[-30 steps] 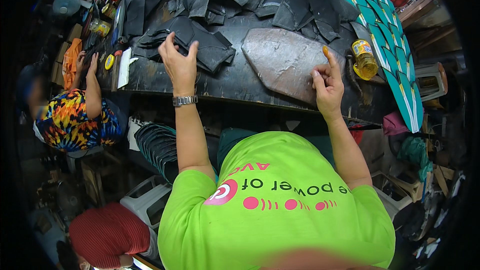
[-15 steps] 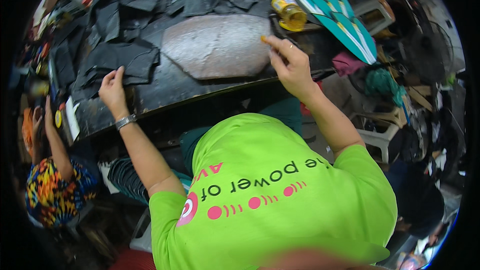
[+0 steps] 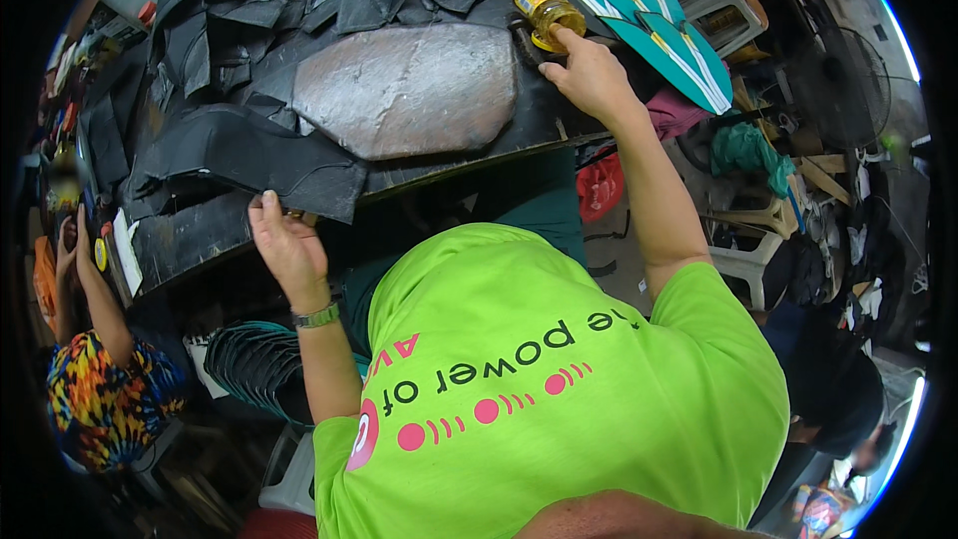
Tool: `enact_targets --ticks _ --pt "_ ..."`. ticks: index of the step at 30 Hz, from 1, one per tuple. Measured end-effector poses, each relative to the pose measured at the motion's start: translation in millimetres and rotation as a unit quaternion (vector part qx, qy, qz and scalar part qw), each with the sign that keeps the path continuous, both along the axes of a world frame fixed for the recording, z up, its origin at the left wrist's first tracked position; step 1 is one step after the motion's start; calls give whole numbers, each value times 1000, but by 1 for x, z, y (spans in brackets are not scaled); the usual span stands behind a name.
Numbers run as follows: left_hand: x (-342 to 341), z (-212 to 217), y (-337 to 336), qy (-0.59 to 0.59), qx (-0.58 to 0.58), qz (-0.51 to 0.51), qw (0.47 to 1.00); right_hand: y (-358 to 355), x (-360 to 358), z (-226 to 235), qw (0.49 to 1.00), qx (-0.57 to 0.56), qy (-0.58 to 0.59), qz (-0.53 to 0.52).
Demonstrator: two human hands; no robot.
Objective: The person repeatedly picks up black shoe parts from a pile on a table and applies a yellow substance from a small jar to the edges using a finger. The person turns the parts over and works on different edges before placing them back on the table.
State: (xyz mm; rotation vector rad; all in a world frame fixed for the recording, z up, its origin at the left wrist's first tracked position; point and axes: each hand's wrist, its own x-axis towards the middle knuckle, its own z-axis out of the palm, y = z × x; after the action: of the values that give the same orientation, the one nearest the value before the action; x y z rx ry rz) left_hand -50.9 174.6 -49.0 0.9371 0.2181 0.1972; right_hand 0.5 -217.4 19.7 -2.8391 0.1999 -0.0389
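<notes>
My left hand (image 3: pixel 287 245) pinches the near edge of a black cut sheet piece (image 3: pixel 249 155), thumb against fingers, at the table's front edge. The thin, flexible piece lies partly across other black pieces. At the far right, my right hand (image 3: pixel 594 75) reaches to a jar (image 3: pixel 544 2) tipped toward me, its index finger at the mouth and its thumb apart. Inside the jar is something yellow; the fingertip is hidden there. Between my hands lies a flat grey-brown slab (image 3: pixel 404 90) with cut corners.
Black pieces (image 3: pixel 369 0) are heaped over the far side of the dark table (image 3: pixel 200 240). Overlapping teal pieces with white stripes (image 3: pixel 649 20) lie beyond the jar. Another person in a patterned shirt (image 3: pixel 110 389) sits at the left. Stools (image 3: pixel 743 260) and a fan (image 3: pixel 838 90) stand right.
My right hand has moved from the slab's right end to the jar's mouth. My left hand has drawn a black piece toward me and right, over the table edge.
</notes>
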Motion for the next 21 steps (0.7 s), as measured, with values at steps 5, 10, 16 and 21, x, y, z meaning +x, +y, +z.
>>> enact_targets --ticks 5,10,16,21 --pt "0 -3 -18 13 44 29 999 10 -21 7 997 -64 -30 6" --pt "10 9 -4 101 101 -104 984 26 -46 26 997 -49 -12 54" --pt "-12 26 -29 124 -133 -246 952 78 -73 22 876 448 -18 178" --pt "-17 35 -77 73 -91 -254 960 104 -64 2 837 474 -130 242"
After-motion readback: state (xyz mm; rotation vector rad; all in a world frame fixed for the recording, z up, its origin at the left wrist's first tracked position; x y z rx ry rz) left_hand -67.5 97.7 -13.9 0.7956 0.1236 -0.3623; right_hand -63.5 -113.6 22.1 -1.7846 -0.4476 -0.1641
